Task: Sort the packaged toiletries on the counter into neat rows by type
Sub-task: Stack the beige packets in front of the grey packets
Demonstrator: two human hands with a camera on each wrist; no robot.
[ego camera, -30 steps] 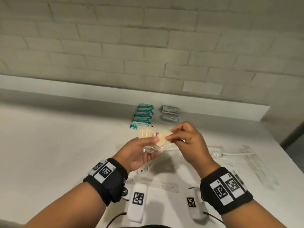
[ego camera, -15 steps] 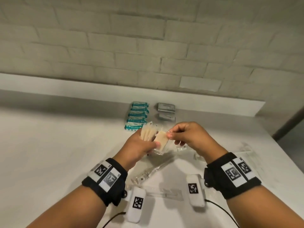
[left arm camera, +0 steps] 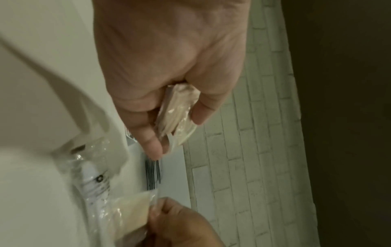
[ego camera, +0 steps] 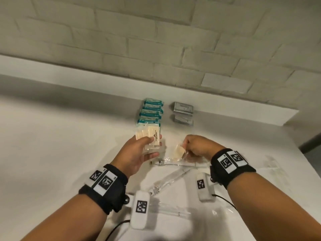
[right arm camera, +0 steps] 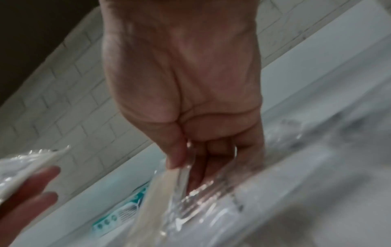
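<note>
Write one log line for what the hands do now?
left hand: holds cream packet stack | right hand: pinches one cream packet | teal row: on counter

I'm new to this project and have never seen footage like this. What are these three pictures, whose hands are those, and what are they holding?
No machine here: a person works bare-handed, wearing black wristbands with cameras. The wide picture comes from a head camera looking down at a white counter. The other two look along each hand from the wrists.

The left hand holds a fanned stack of cream packets. The right hand pinches one more cream packet by its clear wrapper.

By the wall lie a row of teal packets and two grey packets. Clear long wrapped items lie loose nearer the person; what they contain is hard to tell.
</note>
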